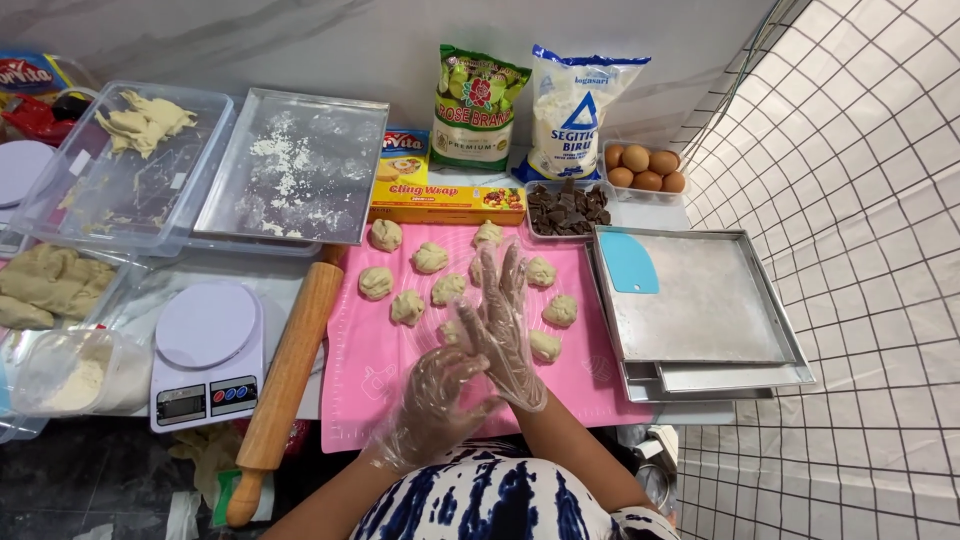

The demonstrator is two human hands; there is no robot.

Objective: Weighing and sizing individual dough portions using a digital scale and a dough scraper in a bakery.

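dough balls crowd pink mat, near edge free

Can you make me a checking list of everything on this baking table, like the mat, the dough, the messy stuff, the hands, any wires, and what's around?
Surface: pink mat on a table, dough balls spread over it.
Job's things: wooden rolling pin at the mat's left edge; stacked metal trays on the right with a blue scraper.
Clutter: white kitchen scale, floured tray, plastic tub with dough scraps, chocolate pieces, eggs, two bags, a long yellow box.
Grippers: left hand and right hand in clear gloves, pressed together palm to palm; anything between them is hidden.
Cables: nothing seen.
Surroundings: white tiled wall on the right.
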